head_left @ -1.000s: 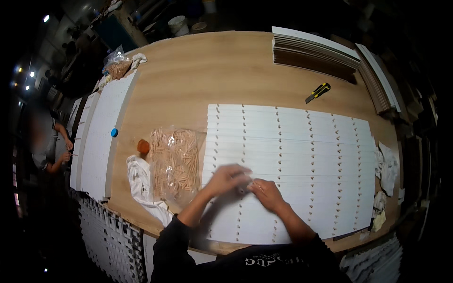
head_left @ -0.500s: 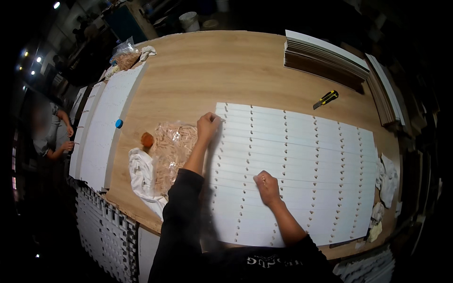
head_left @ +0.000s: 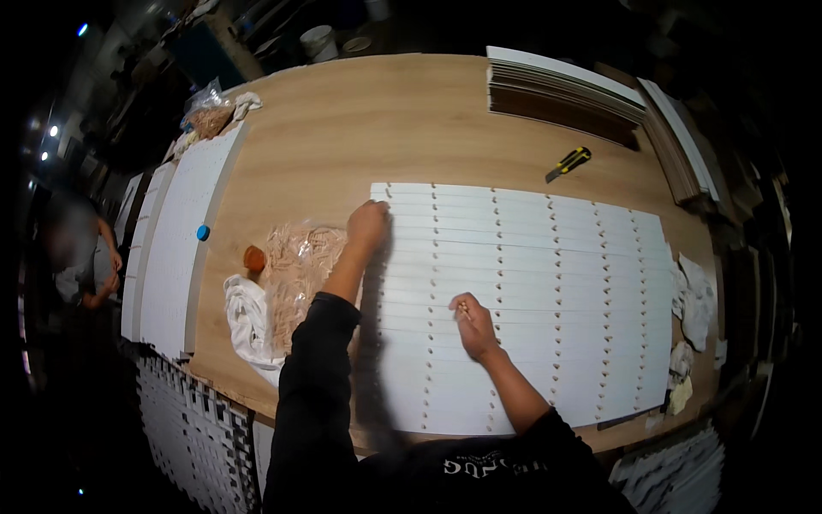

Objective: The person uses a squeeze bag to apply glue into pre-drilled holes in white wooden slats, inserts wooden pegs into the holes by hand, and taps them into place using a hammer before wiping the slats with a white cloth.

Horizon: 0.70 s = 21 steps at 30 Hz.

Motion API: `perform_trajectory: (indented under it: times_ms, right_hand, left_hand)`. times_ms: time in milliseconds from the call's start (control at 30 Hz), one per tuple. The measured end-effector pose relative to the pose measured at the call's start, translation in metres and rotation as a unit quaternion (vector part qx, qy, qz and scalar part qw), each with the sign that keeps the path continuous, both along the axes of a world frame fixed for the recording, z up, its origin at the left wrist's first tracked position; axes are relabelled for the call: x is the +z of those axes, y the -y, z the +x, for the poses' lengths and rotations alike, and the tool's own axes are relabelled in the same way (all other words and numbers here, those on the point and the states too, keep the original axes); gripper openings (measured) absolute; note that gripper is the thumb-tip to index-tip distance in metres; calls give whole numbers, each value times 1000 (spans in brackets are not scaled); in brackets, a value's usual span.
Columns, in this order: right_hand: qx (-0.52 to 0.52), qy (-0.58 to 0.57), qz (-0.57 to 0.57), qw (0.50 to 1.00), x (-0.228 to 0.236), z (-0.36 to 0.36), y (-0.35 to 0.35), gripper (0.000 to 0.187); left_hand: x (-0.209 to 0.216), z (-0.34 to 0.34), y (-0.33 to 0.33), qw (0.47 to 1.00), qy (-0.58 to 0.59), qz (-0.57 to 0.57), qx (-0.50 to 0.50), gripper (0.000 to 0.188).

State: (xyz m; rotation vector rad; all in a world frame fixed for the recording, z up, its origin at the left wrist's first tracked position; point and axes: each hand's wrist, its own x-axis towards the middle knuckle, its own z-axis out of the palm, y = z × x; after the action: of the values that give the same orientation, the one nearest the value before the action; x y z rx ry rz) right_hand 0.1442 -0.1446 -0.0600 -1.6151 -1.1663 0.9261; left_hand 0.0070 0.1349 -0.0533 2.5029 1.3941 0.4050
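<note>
A row of white boards (head_left: 531,274) lies side by side before me, with small wooden dowels (head_left: 558,289) standing out in several lines. My left hand (head_left: 368,224) is at the boards' left edge near the far corner, fingers closed and pressed down by the outermost line of dowels; whatever sits between the fingertips is hidden. Over the middle of the boards my right hand (head_left: 476,332) is curled around a few loose wooden dowels, whose ends show at the fingers. Left of the boards, beside my left forearm, a clear plastic bag (head_left: 295,265) is full of such dowels.
A yellow-black utility knife (head_left: 568,164) lies beyond the boards on the wooden table (head_left: 360,111). Stacked panels (head_left: 565,98) stand far right. An orange-brown jar (head_left: 254,259), white cloth (head_left: 248,321) and blue cap (head_left: 203,232) are leftward. A person (head_left: 86,248) is past the left panels.
The view has shifted, so the table's things sit further left in the picture. My right hand has turned, showing the dowel ends more plainly. My left hand stays by the boards' far left corner.
</note>
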Motion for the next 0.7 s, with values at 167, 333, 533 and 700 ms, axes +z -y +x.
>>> perform_trajectory:
  times_ms: [167,333,533,700]
  right_hand:
    - [-54,-28,33,998,10,-12,-7,26]
    - [-55,37,-2,998,16,-13,-4,32]
    - [-48,38,-44,997,21,-14,-3,34]
    - [-16,-24,-69,997,10,-10,-5,27]
  left_hand:
    - [14,-7,69,989,104,98,-36,37]
    - [14,1,171,939,248,-203,-127,27]
    - [31,10,192,935,270,-220,-70,21]
    - [18,-8,139,885,361,-295,-15,13]
